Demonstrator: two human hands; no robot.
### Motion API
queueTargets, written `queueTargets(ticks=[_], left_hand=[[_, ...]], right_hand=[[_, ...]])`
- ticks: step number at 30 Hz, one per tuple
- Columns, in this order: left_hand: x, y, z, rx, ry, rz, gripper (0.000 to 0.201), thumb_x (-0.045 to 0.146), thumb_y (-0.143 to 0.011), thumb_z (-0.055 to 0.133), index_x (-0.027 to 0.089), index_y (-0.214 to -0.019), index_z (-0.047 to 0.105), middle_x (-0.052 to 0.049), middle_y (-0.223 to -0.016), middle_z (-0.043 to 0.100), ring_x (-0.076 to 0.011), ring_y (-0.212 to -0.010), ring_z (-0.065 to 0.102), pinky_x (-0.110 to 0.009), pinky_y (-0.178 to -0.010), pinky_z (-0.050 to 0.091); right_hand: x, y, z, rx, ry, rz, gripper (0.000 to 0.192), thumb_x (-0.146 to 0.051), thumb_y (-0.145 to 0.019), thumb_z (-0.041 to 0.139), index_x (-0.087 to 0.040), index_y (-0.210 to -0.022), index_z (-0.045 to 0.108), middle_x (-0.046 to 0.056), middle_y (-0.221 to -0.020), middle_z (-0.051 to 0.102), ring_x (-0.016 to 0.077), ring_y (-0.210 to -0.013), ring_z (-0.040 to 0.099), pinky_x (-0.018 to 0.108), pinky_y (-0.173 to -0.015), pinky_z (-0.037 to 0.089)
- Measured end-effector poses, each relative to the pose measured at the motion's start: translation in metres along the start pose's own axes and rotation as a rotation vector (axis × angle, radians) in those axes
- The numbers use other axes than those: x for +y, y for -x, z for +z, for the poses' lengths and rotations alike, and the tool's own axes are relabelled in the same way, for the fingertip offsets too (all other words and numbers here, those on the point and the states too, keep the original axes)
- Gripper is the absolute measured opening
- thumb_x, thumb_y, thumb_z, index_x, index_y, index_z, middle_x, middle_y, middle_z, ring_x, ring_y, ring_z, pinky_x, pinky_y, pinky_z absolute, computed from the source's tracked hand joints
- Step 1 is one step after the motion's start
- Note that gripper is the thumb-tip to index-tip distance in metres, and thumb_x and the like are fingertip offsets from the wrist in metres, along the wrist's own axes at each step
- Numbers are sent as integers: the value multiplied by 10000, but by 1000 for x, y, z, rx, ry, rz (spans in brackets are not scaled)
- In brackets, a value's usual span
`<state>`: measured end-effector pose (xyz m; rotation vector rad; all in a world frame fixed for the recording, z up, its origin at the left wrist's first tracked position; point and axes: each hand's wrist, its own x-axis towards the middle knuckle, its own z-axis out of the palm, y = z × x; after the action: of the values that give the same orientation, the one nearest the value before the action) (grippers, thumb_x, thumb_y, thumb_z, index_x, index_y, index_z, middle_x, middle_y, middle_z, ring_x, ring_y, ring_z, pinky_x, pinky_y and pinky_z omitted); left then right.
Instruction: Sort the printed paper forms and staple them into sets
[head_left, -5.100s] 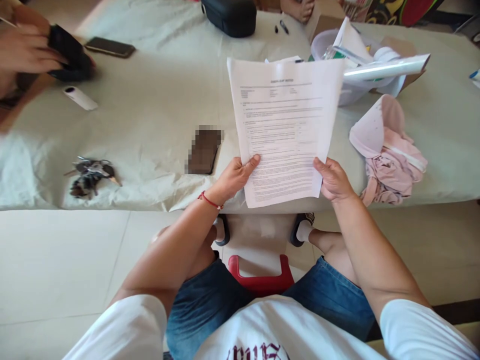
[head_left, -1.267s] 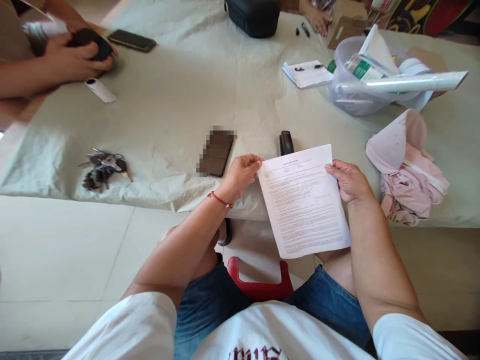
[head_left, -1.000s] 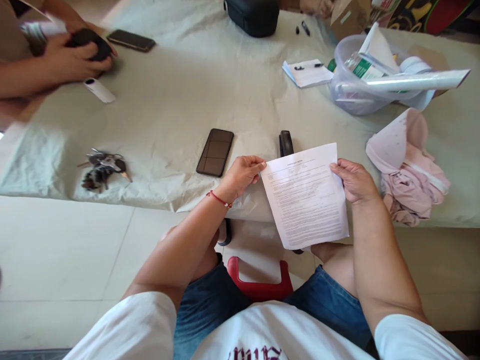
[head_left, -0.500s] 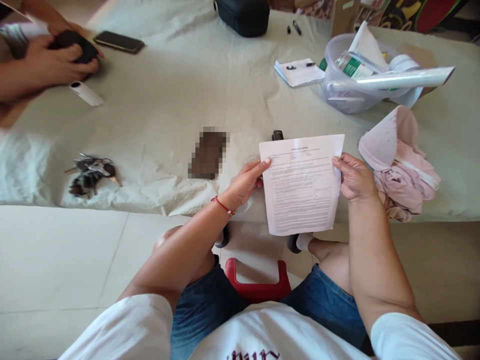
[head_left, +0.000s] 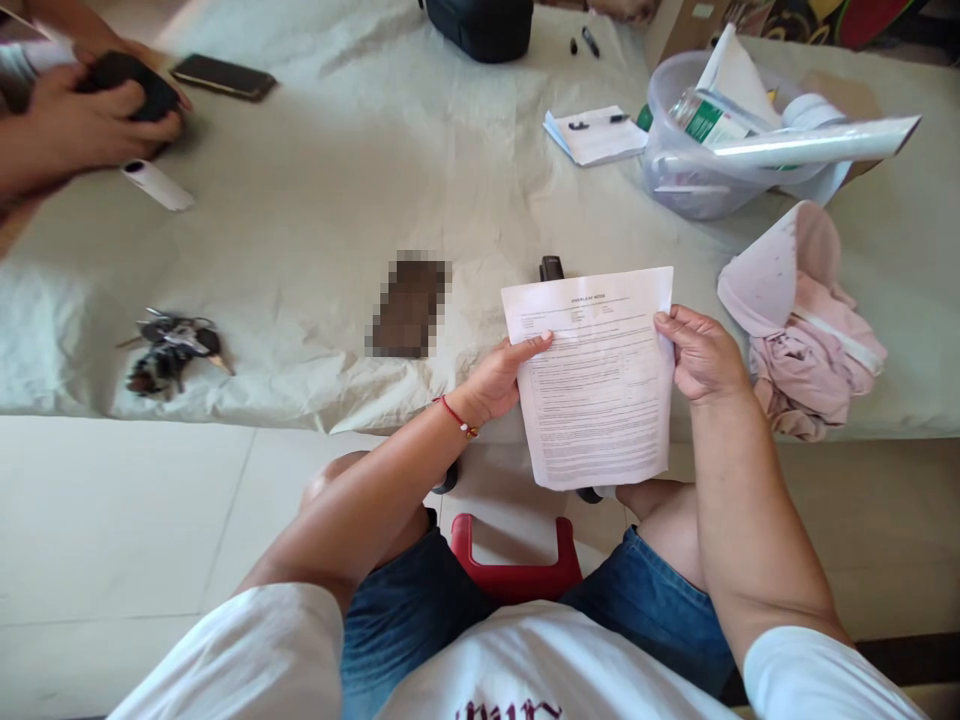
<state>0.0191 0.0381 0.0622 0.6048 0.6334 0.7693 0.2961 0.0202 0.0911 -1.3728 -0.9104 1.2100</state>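
Now a printed sheet (head_left: 592, 375) is held upright over the near edge of the bench (head_left: 322, 230), pinched at both side margins. Going left to right: a co-worker's hands (head_left: 82, 110) rest on a dark object at the far left corner, a bunch of keys (head_left: 169, 350) lies near the edge, and a phone (head_left: 409, 305) sits beside the left hand (head_left: 499, 380), whose thumb is pressed onto the page. Half a second earlier that thumb sat higher on the margin; the sheet has since been drawn slightly lower and leftward. The right hand (head_left: 701, 355) is closed on the opposite edge, beside crumpled pink cloth (head_left: 806, 335). The paper is fully controlled by both grips.
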Motion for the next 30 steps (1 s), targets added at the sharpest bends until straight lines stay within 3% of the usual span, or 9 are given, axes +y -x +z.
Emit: queueTargets(ticks=[3,6,9,12,15,19,24,30], left_hand=[[1,1,0,53,-14,-20,444,432,-821,945,154,-1146,826,-165,-1245,843,-359,-1172,789,-519,-1111,605],[0,1,-1,144,-31,-117,344,356,-851,911,125,-1090,824,-180,-1209,842,-329,-1101,797,-508,-1070,629],[-2,-1,-1,220,-63,-228,250,267,-841,885,108,-1021,815,-190,-1151,845,-314,-1041,800,-505,-1041,640],[-3,-2,0,192,-81,-255,249,244,-844,859,109,-1049,814,-193,-1153,846,-319,-1052,799,-506,-1043,635],[-3,-1,2,141,-102,-246,253,248,-859,843,114,-1070,806,-189,-1112,849,-331,-1066,801,-514,-1058,620],[-2,2,3,100,-121,-264,251,306,-921,809,106,-1073,798,-175,-1065,849,-335,-1080,801,-504,-1083,593],[-2,5,2,68,-129,-246,326,401,-936,817,125,-1109,794,-173,-1056,849,-338,-1110,792,-488,-1067,597],[-4,7,5,34,-153,-281,314,409,-888,877,146,-1040,795,-151,-1055,849,-288,-978,786,-444,-958,605]], right_hand=[[7,-4,-3,25,74,-14,394,-535,-719,944,-238,-896,757,26,-863,806,266,-852,784,456,-918,663],[17,-12,-3,157,364,-76,270,-453,-834,816,-227,-956,733,57,-929,800,277,-879,772,521,-966,646],[25,-18,4,296,770,-275,352,-280,-865,715,-196,-1206,745,138,-1221,787,330,-1130,751,595,-1089,596],[28,-18,19,239,989,-535,447,-245,-937,640,-196,-1370,739,175,-1473,696,360,-1396,632,620,-1233,499],[30,-14,34,49,1048,-651,405,-359,-1057,565,-218,-1379,767,167,-1557,658,365,-1480,570,632,-1286,448],[33,-11,41,-155,1064,-648,461,-459,-1129,462,-222,-1287,824,147,-1442,747,374,-1492,567,666,-1274,454],[31,-9,43,-95,1039,-719,446,-439,-1131,477,-210,-1257,838,149,-1378,779,372,-1410,626,657,-1238,490],[21,6,65,-69,990,-817,371,-338,-1134,493,-229,-1276,818,112,-1283,814,328,-1338,665,576,-1201,536]])
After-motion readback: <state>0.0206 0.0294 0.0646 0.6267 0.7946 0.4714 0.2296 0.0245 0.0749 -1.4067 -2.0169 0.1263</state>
